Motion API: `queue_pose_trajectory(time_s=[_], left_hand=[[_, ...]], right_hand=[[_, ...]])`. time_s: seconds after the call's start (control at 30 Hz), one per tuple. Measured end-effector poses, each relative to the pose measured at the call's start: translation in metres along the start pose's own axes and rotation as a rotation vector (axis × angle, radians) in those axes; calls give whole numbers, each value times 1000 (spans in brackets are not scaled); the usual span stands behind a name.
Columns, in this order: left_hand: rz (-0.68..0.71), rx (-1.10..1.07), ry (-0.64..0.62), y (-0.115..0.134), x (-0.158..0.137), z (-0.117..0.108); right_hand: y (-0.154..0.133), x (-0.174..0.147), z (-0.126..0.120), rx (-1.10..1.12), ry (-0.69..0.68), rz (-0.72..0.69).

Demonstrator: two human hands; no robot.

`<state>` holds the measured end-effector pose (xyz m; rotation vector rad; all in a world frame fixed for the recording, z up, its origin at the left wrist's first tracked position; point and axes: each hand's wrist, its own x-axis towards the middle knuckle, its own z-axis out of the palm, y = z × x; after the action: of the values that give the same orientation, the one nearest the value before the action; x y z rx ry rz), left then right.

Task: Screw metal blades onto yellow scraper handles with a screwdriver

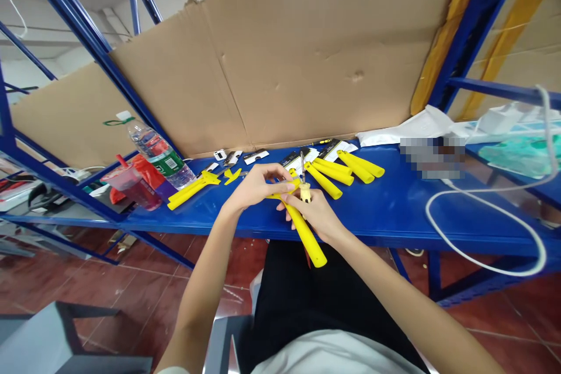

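Over the front edge of the blue bench, both my hands are closed around one yellow scraper-like tool. Its tapered yellow handle [309,242] slants down toward my lap. My left hand [258,186] pinches the yellow head end at the top; the fingers partly cover it. My right hand [319,215] grips the handle just below the head and also holds a screwdriver [305,191], its metal shaft pointing up. To the left lie a similar yellow tool [190,191] and a small yellow T-shaped piece [232,175]. Several loose yellow handles [329,182] lie to the right.
Black-and-white packets [294,159] lie behind the handles, against a cardboard panel [315,58]. A water bottle [169,158] and a red drink cup [135,186] stand at left. A white cable [432,210] loops over the right front edge of the blue bench [394,210].
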<state>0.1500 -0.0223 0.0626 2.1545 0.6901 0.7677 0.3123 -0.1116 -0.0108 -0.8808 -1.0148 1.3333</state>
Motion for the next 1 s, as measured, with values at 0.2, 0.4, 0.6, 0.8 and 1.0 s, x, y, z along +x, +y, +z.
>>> queue_pose_trajectory(time_s=[0.2,0.4,0.6,0.8,1.0], left_hand=[[-56,-64,-145,-2,9,-9],[-33,-155,125,-27,-1,-11],[-33,46,512,-51,-41,7],[254,341,614,-4,-57,39],[330,268,543,10,-45,58]], right_hand=[[-1,-1,0,1,-17,-1],[-1,1,0,86,75,-2],[0,4,-2,131,120,44],[-2,5,-2,156,129,72],[0,7,-5,202,144,44]])
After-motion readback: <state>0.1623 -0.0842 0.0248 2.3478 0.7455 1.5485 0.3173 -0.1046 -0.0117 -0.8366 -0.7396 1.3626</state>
